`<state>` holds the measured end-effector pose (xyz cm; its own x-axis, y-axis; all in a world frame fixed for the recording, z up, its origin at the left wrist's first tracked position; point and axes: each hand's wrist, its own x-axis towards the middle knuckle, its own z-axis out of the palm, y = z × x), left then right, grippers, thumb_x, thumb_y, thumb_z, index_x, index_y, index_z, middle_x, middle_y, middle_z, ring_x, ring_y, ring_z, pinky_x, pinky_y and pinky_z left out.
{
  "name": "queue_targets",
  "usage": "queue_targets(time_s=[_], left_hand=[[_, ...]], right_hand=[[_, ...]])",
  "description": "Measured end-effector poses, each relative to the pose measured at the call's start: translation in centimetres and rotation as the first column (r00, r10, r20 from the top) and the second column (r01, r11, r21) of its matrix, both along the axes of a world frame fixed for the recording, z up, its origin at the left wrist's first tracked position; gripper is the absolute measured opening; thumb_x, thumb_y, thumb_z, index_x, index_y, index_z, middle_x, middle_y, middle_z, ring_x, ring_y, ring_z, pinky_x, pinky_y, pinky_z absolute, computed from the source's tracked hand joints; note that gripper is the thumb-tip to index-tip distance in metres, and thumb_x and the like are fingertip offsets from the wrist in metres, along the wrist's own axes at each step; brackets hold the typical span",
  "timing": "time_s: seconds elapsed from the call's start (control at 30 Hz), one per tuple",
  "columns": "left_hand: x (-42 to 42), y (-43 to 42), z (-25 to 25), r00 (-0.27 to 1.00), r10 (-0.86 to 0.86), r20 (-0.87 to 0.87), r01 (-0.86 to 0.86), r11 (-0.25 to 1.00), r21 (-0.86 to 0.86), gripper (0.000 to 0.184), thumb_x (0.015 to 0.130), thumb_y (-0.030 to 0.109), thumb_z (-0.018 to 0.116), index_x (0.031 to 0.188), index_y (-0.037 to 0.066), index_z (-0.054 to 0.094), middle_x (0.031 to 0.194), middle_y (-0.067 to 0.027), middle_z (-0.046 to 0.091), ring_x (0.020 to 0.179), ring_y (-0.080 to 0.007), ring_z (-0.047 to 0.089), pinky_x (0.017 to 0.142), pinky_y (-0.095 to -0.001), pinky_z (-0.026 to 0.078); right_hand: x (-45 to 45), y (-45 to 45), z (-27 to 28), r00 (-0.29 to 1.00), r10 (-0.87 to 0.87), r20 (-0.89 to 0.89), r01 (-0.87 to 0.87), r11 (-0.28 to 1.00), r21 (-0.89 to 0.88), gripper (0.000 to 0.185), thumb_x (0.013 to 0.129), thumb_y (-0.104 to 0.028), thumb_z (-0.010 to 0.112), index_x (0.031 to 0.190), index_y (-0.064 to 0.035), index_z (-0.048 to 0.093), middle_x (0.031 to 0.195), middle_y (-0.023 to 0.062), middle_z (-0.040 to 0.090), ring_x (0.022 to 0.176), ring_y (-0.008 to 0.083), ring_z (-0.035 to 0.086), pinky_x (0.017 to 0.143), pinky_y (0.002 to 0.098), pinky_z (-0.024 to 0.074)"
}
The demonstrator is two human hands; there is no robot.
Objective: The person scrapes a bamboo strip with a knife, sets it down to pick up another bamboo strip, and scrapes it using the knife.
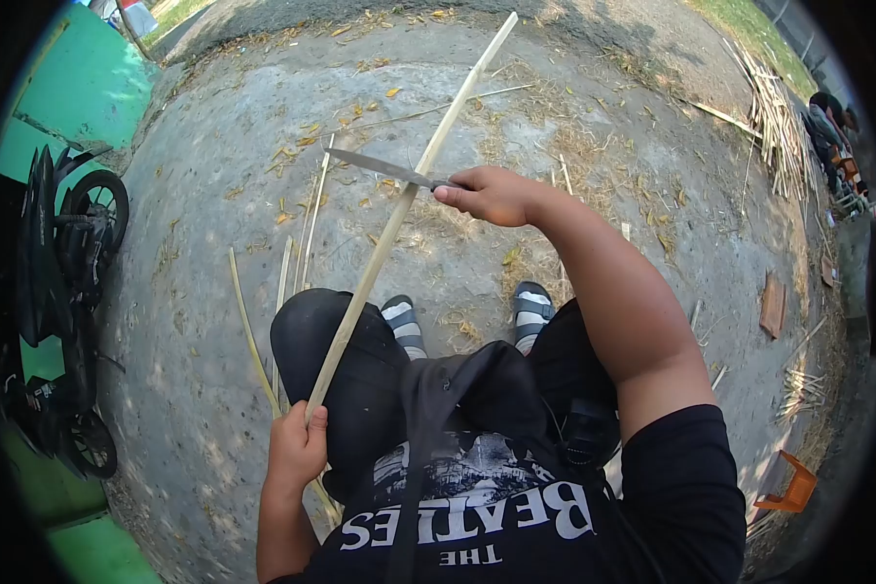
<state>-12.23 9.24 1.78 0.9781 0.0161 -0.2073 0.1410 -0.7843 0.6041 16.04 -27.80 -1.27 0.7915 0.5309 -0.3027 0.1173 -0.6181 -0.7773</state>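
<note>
A long pale bamboo strip (380, 251) slants from my lap out over the ground. My left hand (300, 443) is closed around its near end, beside my left knee. In my right hand (492, 193) is the handle of a knife (375, 165). The blade points left and crosses the strip beyond its middle, and it appears to touch it. Part of the handle is hidden by my fingers. Thin bamboo strips (253, 336) lie by my left leg, with their lower ends partly hidden behind my arm.
A motorcycle (78, 263) stands at the left by a green wall (102, 73). A pile of split bamboo (779, 127) lies at the far right. Nearer on that side are a brown block (773, 305) and an orange plastic object (791, 484). Dry leaves litter the concrete.
</note>
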Motion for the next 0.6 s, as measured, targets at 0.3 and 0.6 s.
queue_targets(time_s=[0.3, 0.6], left_hand=[[0.8, 0.0, 1.3, 0.993, -0.004, -0.117, 0.002, 1.000, -0.022, 0.043, 0.105, 0.030, 0.061, 0.078, -0.003, 0.055, 0.066, -0.0228, 0.061, 0.061, -0.0423, 0.062, 0.055, -0.0432, 0.045], [0.6, 0.6, 1.2, 0.992, -0.017, -0.129, 0.019, 1.000, 0.014, 0.042, 0.105, 0.029, 0.061, 0.079, -0.003, 0.057, 0.067, -0.0225, 0.063, 0.062, -0.0415, 0.064, 0.057, -0.0436, 0.047]], right_hand=[[-4.6, 4.6, 2.8, 0.943, 0.333, -0.017, -0.333, 0.941, -0.064, 0.069, 0.103, -0.062, 0.049, 0.134, -0.0017, 0.066, 0.123, 0.0283, 0.069, 0.120, 0.0429, 0.064, 0.104, 0.0487, 0.0499], [-2.9, 3.0, 1.6, 0.976, 0.200, 0.082, -0.191, 0.975, -0.110, 0.070, 0.103, -0.065, 0.047, 0.132, -0.0042, 0.068, 0.120, 0.0250, 0.071, 0.116, 0.0425, 0.066, 0.098, 0.0514, 0.0511]])
